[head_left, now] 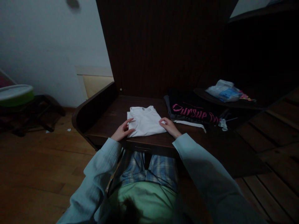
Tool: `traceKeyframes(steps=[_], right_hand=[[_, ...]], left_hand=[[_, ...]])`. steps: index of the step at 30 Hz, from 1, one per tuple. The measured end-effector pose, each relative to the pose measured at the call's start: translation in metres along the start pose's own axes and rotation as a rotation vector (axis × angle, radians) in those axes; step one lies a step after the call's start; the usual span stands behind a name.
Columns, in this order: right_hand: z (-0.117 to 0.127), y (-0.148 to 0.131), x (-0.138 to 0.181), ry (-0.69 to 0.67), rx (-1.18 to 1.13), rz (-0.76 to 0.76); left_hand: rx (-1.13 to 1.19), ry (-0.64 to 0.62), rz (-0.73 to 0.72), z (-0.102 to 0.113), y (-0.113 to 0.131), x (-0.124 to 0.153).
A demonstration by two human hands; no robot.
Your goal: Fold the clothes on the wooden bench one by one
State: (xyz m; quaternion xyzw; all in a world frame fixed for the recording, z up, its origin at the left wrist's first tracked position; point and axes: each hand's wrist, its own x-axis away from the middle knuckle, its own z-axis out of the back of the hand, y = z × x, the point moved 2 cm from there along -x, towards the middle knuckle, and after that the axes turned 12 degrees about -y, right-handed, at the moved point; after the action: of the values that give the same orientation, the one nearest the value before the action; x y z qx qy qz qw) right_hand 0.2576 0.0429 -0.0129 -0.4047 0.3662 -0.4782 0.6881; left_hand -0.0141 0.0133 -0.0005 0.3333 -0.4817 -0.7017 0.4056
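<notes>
A white T-shirt, folded into a compact rectangle with its collar at the far side, lies flat on the dark wooden desktop. At its left edge rests my left hand, fingers apart, the thumb and fingertips touching the cloth. My right hand is at the opposite edge, its thumb and fingers closed on the side of the shirt. To the right of that hand sits a folded black garment with pink lettering, and a strip of white cloth shows below it.
A clear plastic package lies on a dark round surface at the right. The desk has a raised left side panel and a tall dark back board. A green-sided basin stands on a dark stool at far left.
</notes>
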Motion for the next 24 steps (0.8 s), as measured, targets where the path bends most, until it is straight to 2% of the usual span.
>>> traceKeyframes(steps=[6, 9, 14, 20, 24], right_hand=[[-0.001, -0.001, 0.001, -0.010, 0.030, 0.031], [0.000, -0.003, 0.002, -0.059, 0.047, 0.035], [0.002, -0.004, 0.005, -0.122, 0.024, 0.030], [0.005, -0.006, 0.012, -0.197, -0.168, -0.043], [0.008, -0.010, 0.017, -0.250, -0.259, -0.056]], left_hand=[[0.025, -0.007, 0.010, 0.000, 0.001, -0.001], [-0.073, -0.007, 0.037, 0.000, -0.001, 0.000], [-0.255, -0.078, -0.024, 0.002, 0.002, 0.002], [-0.138, -0.072, -0.056, 0.004, 0.002, 0.002], [-0.185, -0.102, -0.041, -0.001, 0.001, 0.012]])
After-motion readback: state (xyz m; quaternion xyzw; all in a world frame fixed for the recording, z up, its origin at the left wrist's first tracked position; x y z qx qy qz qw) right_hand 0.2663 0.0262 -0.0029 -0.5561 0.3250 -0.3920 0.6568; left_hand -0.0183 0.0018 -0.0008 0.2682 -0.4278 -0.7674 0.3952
